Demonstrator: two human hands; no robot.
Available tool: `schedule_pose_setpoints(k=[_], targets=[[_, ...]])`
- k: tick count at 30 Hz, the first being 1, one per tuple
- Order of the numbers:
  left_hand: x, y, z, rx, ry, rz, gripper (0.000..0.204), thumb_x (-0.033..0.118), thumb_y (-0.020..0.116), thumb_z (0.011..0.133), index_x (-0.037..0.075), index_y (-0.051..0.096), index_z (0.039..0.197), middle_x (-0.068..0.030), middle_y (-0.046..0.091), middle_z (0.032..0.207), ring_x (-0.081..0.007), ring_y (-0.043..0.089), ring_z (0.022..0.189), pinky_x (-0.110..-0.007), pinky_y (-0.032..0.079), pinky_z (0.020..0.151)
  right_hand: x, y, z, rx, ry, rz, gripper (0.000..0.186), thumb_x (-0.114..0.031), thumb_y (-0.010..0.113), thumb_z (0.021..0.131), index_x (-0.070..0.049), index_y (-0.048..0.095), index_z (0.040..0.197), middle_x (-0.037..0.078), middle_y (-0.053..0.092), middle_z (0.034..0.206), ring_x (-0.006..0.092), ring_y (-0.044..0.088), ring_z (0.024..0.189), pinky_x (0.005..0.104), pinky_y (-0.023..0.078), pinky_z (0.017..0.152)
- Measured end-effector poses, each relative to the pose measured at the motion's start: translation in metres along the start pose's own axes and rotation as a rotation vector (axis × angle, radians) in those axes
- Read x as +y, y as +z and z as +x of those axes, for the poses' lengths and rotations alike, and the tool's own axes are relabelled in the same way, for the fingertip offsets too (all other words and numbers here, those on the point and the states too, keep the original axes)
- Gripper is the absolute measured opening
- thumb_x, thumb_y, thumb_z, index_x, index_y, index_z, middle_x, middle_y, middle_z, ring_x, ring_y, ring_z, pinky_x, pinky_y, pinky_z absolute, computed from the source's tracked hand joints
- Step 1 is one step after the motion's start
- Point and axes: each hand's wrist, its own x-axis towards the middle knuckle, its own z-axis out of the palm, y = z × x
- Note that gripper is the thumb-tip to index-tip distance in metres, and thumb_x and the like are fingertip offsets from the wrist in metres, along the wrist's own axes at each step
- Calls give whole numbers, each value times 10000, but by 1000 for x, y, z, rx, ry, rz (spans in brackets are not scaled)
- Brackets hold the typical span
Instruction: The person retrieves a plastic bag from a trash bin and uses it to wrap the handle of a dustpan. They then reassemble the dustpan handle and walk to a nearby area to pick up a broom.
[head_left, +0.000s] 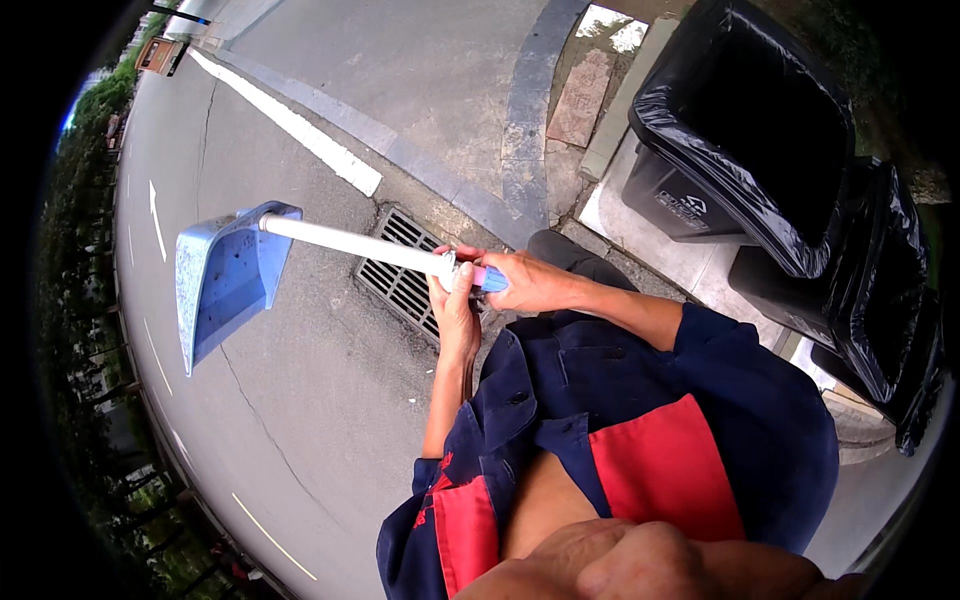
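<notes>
A blue plastic dustpan [215,290] on a long white pole [340,244] hangs out to the left over the road. My left hand [452,300] is closed around the pole near its upper end, thumb over some crumpled white material wrapped there. Just to its right, my right hand [525,280] grips the same end, beside a pink and blue end piece [492,280]. Part of that end is hidden by my fingers.
Black bins with liners [675,200] stand on paving at the right. Below the pole lies a drain grate [388,278] in the asphalt road [300,420]. A grey kerb band [420,160] runs behind it; a brown vehicle [160,55] is at the far left.
</notes>
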Motion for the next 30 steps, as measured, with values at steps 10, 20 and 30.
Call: schedule_pose_setpoints(k=[10,20,30], targets=[[-2,-77,220,1,84,610,396,212,578,870,-63,487,1140,-129,624,871,-171,590,761,-295,462,686,24,-65,212,-213,373,512,251,-134,599,783,-35,470,975,-22,415,593,41,364,424,227,268,322],[3,-120,453,164,-453,-208,801,572,476,848,5,240,1362,-186,450,1255,-253,395,1203,-440,368,939,49,-150,395,-324,752,814,178,-67,548,820,-96,378,863,-48,343,585,12,296,387,185,224,289],[19,-115,690,102,-329,-1027,385,353,543,891,121,399,620,38,307,474,-84,311,402,-237,298,405,38,-217,525,-399,792,1099,172,-54,564,824,-84,408,889,-47,349,576,8,308,378,175,233,289]])
